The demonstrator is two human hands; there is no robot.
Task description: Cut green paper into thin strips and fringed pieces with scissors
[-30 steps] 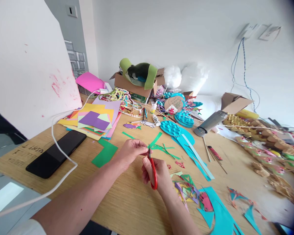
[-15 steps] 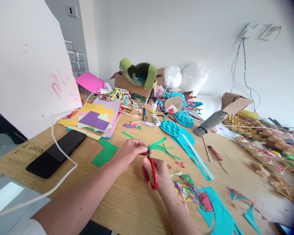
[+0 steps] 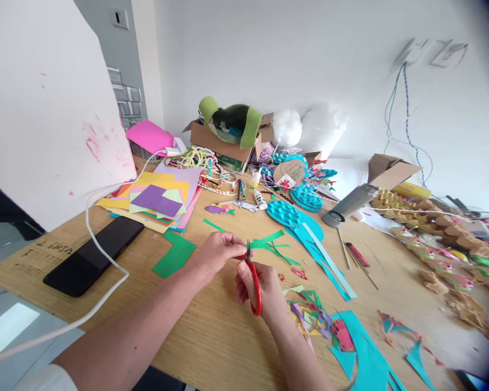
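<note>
Above the table (image 3: 212, 336), the fingers of the left hand (image 3: 220, 254) pinch a green paper strip (image 3: 269, 239), hiding its near end. The right hand (image 3: 265, 288) has its fingers wrapped round red scissors (image 3: 257, 296), partly covering them; I can't tell whether the blades (image 3: 249, 252) meet.

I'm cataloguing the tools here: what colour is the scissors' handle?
The scissors' handle is red; it shows best in the head view, the only one.

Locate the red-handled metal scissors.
In the head view's lower middle, the red-handled metal scissors are in the right hand, blades beside the left hand.
</note>
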